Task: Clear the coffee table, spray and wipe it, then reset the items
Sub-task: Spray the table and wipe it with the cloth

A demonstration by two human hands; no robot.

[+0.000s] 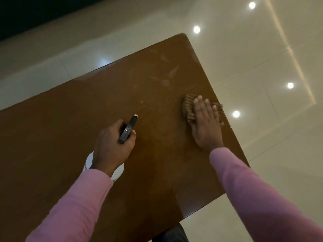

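Observation:
The brown coffee table (pixel 73 130) fills the middle of the view, with faint smears near its far corner. My left hand (pixel 111 147) grips a spray bottle (pixel 128 128) by its dark trigger head, nozzle pointing away from me; the white bottle body shows beneath my wrist. My right hand (pixel 206 123) lies flat, fingers spread, pressing a brown ribbed cloth (pixel 187 107) onto the table close to its right edge. Most of the cloth is hidden under my palm.
Glossy pale floor tiles (pixel 262 154) surround the table and mirror several ceiling lights. A dark area (pixel 26 13) sits at the top left. A bit of dark clothing (pixel 171 234) shows below the table's near edge.

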